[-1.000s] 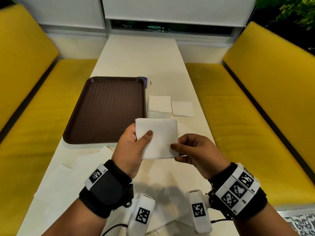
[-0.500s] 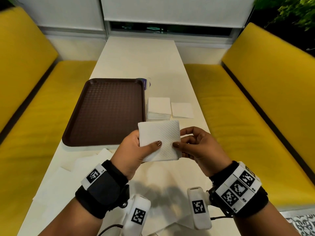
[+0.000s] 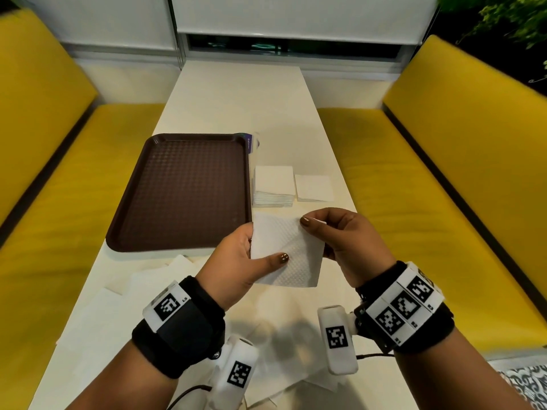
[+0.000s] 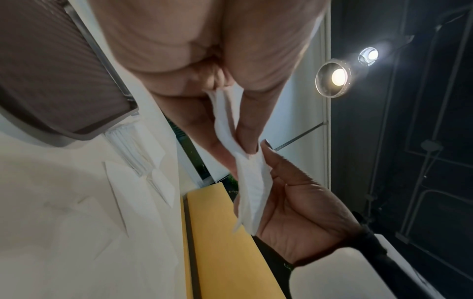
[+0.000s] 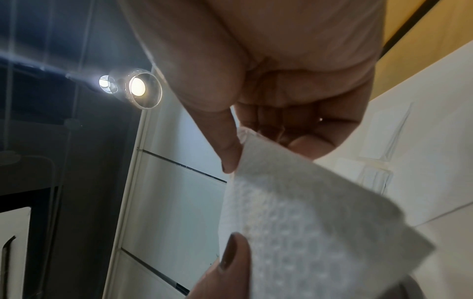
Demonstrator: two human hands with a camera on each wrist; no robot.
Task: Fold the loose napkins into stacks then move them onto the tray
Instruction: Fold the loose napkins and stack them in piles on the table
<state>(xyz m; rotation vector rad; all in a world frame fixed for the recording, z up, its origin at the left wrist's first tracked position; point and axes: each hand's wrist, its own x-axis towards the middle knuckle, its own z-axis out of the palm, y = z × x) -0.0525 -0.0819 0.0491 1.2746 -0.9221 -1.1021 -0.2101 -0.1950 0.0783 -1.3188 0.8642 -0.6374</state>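
Room: yellow cushioned booth benches flank a long white table.
Table: empty brown plastic tray; beside it, two stacks of folded white napkins; loose sheets near.
Hands: left hand and right hand pinch a white embossed paper napkin above the table.

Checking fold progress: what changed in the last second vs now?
The right hand shifted its pinch from the napkin's lower right edge up to its top right corner. The left hand kept its grip on the left side, thumb sliding toward the lower middle. The napkin tilted slightly, held above the table. Unchanged: tray holds nothing, the two folded stacks sit beside it, loose napkins lie near the front edge.
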